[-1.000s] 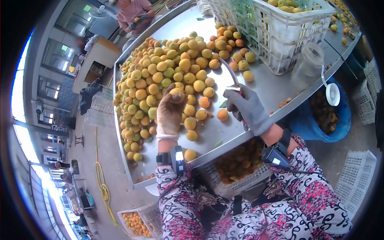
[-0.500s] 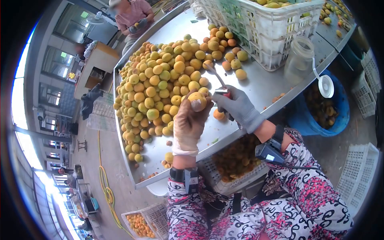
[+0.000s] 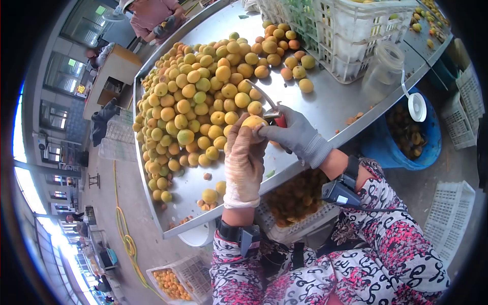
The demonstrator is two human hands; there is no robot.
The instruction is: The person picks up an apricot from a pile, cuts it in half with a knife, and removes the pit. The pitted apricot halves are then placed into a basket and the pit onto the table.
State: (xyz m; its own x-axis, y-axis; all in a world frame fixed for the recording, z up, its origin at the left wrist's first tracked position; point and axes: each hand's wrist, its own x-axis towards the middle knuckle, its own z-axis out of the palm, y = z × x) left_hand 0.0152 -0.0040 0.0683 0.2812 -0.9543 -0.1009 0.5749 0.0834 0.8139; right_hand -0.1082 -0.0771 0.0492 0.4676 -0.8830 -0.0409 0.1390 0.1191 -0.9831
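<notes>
My left hand (image 3: 244, 170), in a stained pale glove, is closed around a yellow-orange apricot (image 3: 253, 121). My right hand (image 3: 299, 133), in a grey glove, grips a red-handled tool (image 3: 280, 120) with a thin curved metal end pointing up and left. Its thumb touches the apricot's right side, and the fingers partly hide the tool. Just beyond both hands, a large heap of apricots (image 3: 190, 94) covers much of the metal table (image 3: 330, 109).
A white plastic crate (image 3: 345, 43) and a clear jar (image 3: 382, 66) with its lid hanging open stand on the table. To the right is a blue bucket (image 3: 432, 145) of fruit pieces. Below the table edge sits a fruit-filled crate (image 3: 284, 231). Another person (image 3: 155, 20) stands across the table.
My right thumb has come against the apricot, and the tool has moved closer to it. The left hand has turned, hiding more of the fruit. The whole view has shifted slightly.
</notes>
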